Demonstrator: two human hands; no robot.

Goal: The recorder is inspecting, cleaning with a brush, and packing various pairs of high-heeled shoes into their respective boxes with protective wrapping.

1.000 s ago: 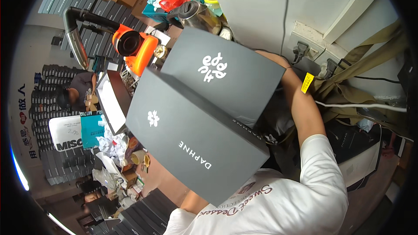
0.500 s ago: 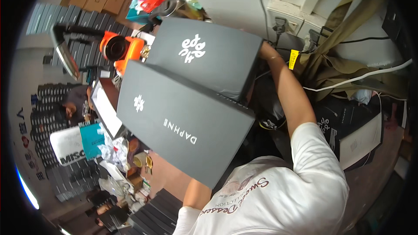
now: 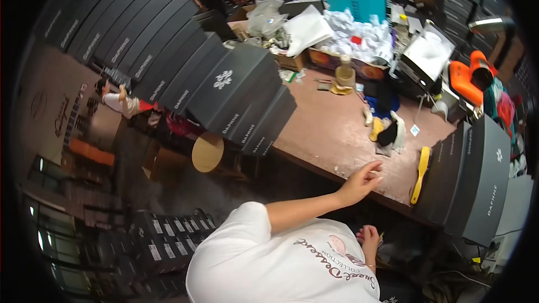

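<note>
Over the front edge of the brown worktable (image 3: pixel 320 151) reaches my left hand (image 3: pixel 361 184), empty, its fingers loosely bent and apart. My right hand (image 3: pixel 369 240) hangs low in front of my shirt, below the table edge; its fingers are slightly curled and I see nothing held. A yellow-handled brush (image 3: pixel 420 175) lies on the table to the right of my left hand. Beyond it dark grey shoe boxes (image 3: pixel 486 185) stand on the table's right end. Ahead of my left hand are small yellow, black and white pieces (image 3: pixel 387 133) and a small white tag (image 3: pixel 415 129).
Long rows of dark grey shoe boxes (image 3: pixel 236 87) fill the left. At the back are a bottle (image 3: pixel 345 73), a carton of crumpled white paper (image 3: pixel 359 36), an open box (image 3: pixel 429 50) and an orange tool (image 3: pixel 469 78). A round stool (image 3: pixel 208 152) stands by the table.
My view has swung toward the table and the left-hand box rows. The two grey shoe boxes at my hands are no longer between them; grey boxes now stand at the right, and both hands are free.
</note>
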